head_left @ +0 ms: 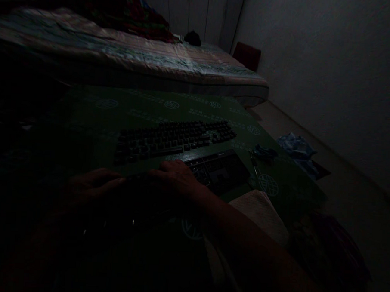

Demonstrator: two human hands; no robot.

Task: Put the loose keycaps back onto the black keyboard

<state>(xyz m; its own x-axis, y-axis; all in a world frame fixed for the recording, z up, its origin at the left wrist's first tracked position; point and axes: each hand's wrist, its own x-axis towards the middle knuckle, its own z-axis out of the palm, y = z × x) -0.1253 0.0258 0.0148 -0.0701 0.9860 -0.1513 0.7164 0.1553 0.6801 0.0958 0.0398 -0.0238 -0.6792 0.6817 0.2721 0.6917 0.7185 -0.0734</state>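
Observation:
The picture is very dark. A black keyboard body (228, 171) lies slanted on the green table, with part of its key field looking bare. My right hand (177, 177) rests over its middle, fingers bent together against it; whatever is at the fingertips is hidden. At the left end, deep in shadow, my left hand (94, 184) is closed around the keyboard's edge, as far as I can see. Just behind the body, loose black keycaps (172, 138) lie in rows in a keyboard layout.
A folded pale cloth (257, 209) lies beside my right forearm. To the right are a thin tool (253, 163) and a crumpled blue cloth (265, 152). Behind the green table (141, 103) stands a bed (185, 64); a bluish bundle (296, 146) is on the floor.

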